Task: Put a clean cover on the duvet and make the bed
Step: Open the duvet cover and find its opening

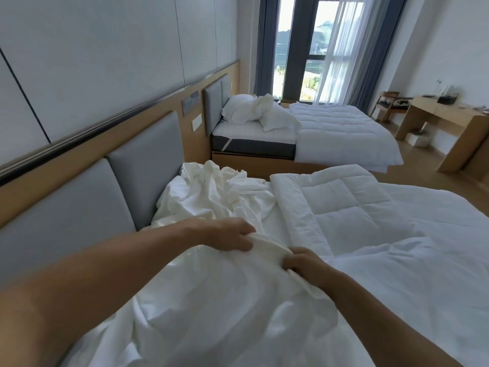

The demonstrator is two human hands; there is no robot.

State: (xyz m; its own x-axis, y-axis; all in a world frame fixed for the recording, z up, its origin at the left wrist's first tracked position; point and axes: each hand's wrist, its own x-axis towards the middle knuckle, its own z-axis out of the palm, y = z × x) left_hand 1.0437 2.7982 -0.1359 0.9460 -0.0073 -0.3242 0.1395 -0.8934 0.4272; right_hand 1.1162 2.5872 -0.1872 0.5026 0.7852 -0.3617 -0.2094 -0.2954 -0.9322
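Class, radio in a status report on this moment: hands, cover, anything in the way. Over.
Left hand and right hand both grip the cover. Duvet bare beside it. Cover's far end bunched by the headboard.

both bare arms reach forward, left hand (227, 234) knuckles up, right hand (304, 266) just beside it, fingers of each curled tight, pinching one fold of the cover (211, 300).

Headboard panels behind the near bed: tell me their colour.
The headboard panels are grey; the head view shows them best.
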